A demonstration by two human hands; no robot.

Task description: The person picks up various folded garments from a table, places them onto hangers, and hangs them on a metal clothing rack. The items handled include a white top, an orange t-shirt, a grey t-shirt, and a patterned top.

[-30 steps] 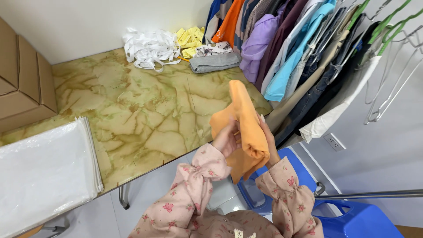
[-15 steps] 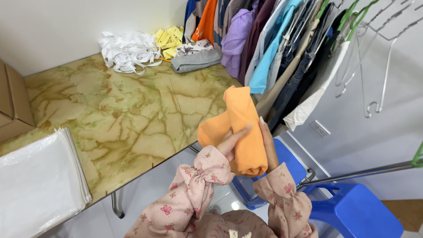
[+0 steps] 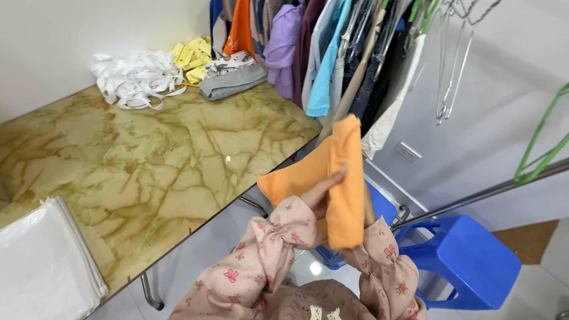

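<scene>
While I hold the orange cloth [image 3: 332, 178] up just right of the surface [image 3: 148, 160], its long axis runs upright; my left hand [image 3: 320, 192] pinches its near face, my right hand [image 3: 368, 207] hidden behind, grip unclear.

Orange cloth [image 3: 332, 178], folded, draped upright, held up just beside marble table edge.

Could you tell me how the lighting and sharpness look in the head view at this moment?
Head view: even, soft indoor light, no hard shadows; a small glare spot on the floor below the orange cloth; the cloth and left hand are slightly soft; the marbled table is sharp.
</scene>
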